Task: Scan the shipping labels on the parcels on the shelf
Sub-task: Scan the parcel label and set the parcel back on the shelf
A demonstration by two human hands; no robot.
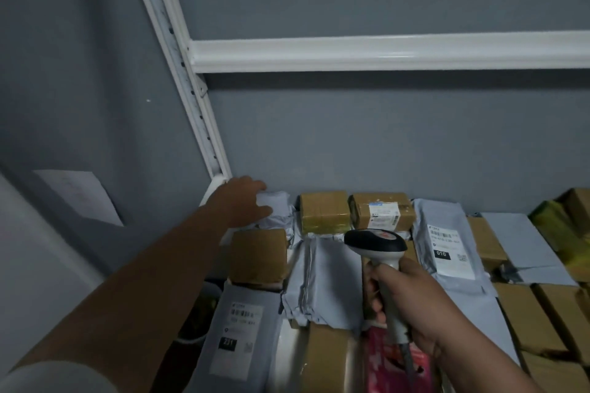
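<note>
Parcels cover the shelf (376, 56) across the lower half of the view: brown taped boxes and grey poly mailers packed edge to edge. At about 10 o'clock from the middle of the pile, the left hand (244, 202) reaches to the back corner beside the white upright post (191, 86) and rests on a small grey mailer (277, 210), thumb and fingers curled round its near end. Just to the right of that mailer stand two taped boxes; the second, a labelled box (380, 212), carries a white shipping label (384, 214) facing forward. At 5 o'clock the right hand (408, 303) grips the handle of a barcode scanner (378, 252), fingers wrapped fully round it, the dark head pointing toward the back row just below the labelled box. A large grey mailer (451, 249) at 3 o'clock shows its own label, and another labelled mailer (241, 325) lies at 7 o'clock. A pink packet (383, 360) sits under the scanner handle.
</note>
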